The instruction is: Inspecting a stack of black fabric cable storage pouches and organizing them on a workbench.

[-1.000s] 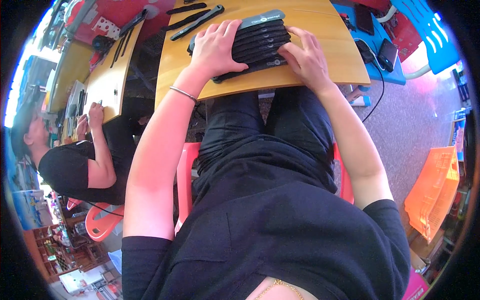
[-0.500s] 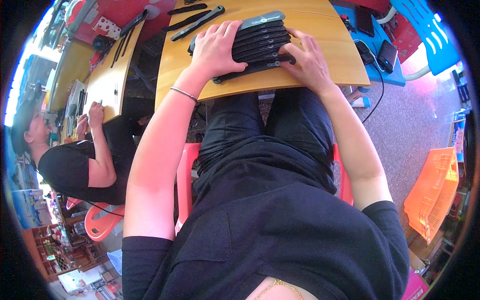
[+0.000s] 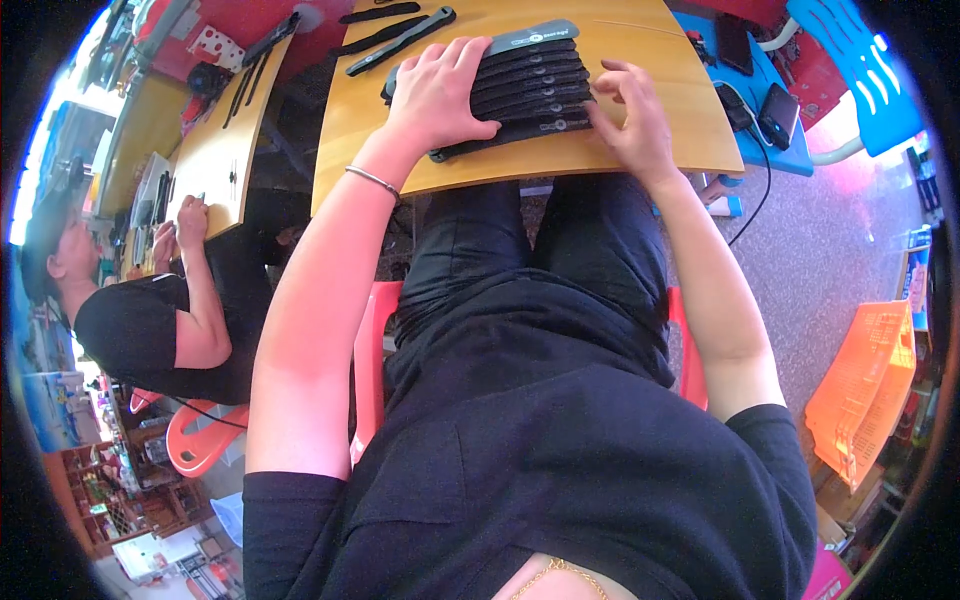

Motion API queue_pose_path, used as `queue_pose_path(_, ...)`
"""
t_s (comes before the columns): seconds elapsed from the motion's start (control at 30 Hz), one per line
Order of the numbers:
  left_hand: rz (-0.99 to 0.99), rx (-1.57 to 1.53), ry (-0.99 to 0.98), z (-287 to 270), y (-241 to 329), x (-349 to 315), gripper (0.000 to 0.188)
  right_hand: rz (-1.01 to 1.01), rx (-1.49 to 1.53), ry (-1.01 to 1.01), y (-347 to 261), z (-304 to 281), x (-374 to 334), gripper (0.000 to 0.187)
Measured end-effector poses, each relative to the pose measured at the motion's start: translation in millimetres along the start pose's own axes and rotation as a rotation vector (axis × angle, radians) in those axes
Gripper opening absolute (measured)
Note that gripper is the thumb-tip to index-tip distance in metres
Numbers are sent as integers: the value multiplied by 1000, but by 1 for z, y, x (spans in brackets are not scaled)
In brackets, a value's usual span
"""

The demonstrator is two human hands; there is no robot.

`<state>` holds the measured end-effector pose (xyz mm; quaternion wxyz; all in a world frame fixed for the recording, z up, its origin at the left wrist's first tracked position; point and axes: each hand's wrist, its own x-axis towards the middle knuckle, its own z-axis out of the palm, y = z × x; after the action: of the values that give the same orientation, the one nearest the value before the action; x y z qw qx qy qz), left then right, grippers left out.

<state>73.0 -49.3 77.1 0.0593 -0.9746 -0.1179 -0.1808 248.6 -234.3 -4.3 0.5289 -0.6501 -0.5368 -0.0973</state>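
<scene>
Several black fabric straps (image 3: 530, 85) lie side by side in an overlapping row on the wooden table (image 3: 690, 110), with small pale marks near their right ends. A grey strip (image 3: 540, 36) with rounded ends runs along the row's far edge. My left hand (image 3: 437, 97) rests across the left part of the row, fingers stretched over the far side and thumb spread toward the nearest strap. Just off the right ends is my right hand (image 3: 637, 118), its fingers bent and apart, with nothing visible in them. The thumb tip is close to the strap ends.
Beyond my left hand lie a loose grey-and-black strap (image 3: 400, 42) and further black strips (image 3: 378, 14). A blue stool (image 3: 790, 158) holding dark devices and a cable stands right. At left, a person (image 3: 150, 320) works at another table. An orange basket (image 3: 862, 395) is at far right.
My right hand has drawn back to the right, away from the strap ends, and its fingers have lifted off. My left hand stays on the straps. The whole view has shifted slightly.
</scene>
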Motion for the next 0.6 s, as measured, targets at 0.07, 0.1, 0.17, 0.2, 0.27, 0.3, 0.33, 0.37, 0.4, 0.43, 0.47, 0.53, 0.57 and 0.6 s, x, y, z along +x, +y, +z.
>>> queue_pose_path(0.07,5,0,10,-1,-1,0,90,188,137,-4,-2,-1,0,36)
queue_pose_path(0.1,12,-1,19,-2,-1,0,90,230,93,15,-2,-1,1,36)
queue_pose_path(0.17,8,-4,14,-2,2,0,90,262,45,39,2,-1,2,37)
queue_pose_path(0.2,1,-5,6,-3,3,0,90,227,-23,62,8,1,1,36)
queue_pose_path(0.27,-4,1,2,-5,3,-1,91,177,-90,86,13,2,2,36)
queue_pose_path(0.3,-4,0,5,-5,4,-2,90,227,-80,57,12,2,2,36)
queue_pose_path(0.33,-5,-1,7,-6,4,-3,90,276,-71,27,11,2,1,36)
queue_pose_path(0.37,-6,-4,1,-6,4,-3,90,258,-70,27,9,3,1,36)
queue_pose_path(0.4,-8,0,-1,-7,4,-4,90,317,-30,18,8,4,1,36)
queue_pose_path(0.43,-11,-6,1,-7,4,-5,90,375,11,7,7,5,1,36)
queue_pose_path(0.47,-11,-8,2,-8,5,-4,90,360,14,7,7,4,0,36)
queue_pose_path(0.53,-16,-4,10,-10,7,-4,90,469,119,10,6,2,1,36)
queue_pose_path(0.57,-16,-17,6,-10,7,-4,90,461,119,4,4,2,1,36)
queue_pose_path(0.6,-24,-16,10,-11,6,-4,90,478,159,13,2,2,1,36)
